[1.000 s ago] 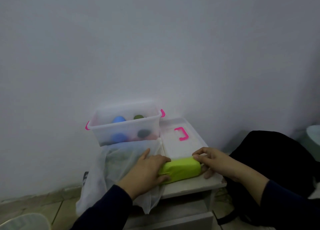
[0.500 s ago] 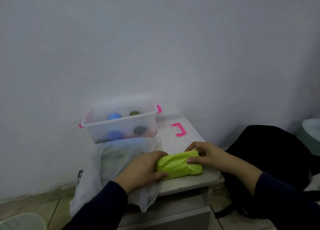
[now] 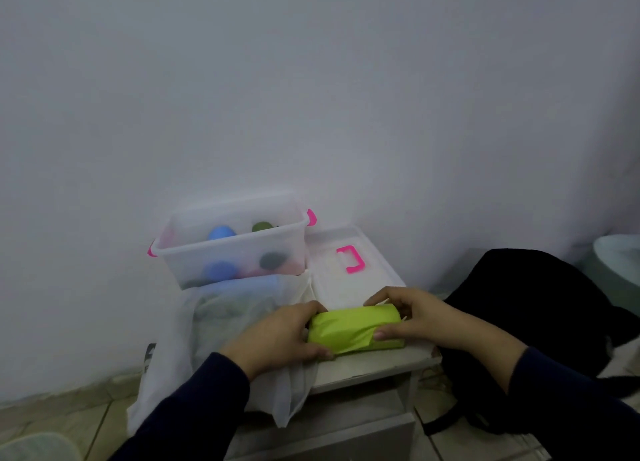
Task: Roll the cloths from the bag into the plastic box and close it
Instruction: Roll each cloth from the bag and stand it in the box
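A lime green cloth (image 3: 353,329), rolled into a thick bundle, lies on the small white table (image 3: 367,365). My left hand (image 3: 280,336) grips its left end, and my right hand (image 3: 412,316) curls round its right end with the thumb on the loose flap. Behind stands the clear plastic box (image 3: 232,249) with pink latches, holding blue, dark green and reddish rolled cloths. Its lid (image 3: 346,266) with a pink handle lies flat to the right of the box. A translucent white bag (image 3: 221,325) with more cloths hangs over the table's left edge.
A black bag (image 3: 526,308) sits on the floor right of the table. The white wall is close behind the box. A pale round object (image 3: 620,263) is at the far right, another (image 3: 34,446) at the bottom left. An open drawer (image 3: 346,429) shows under the tabletop.
The green cloth has been rolled tighter, and a loose flap now lies on top. My right thumb has shifted onto that flap. The view has tilted slightly.
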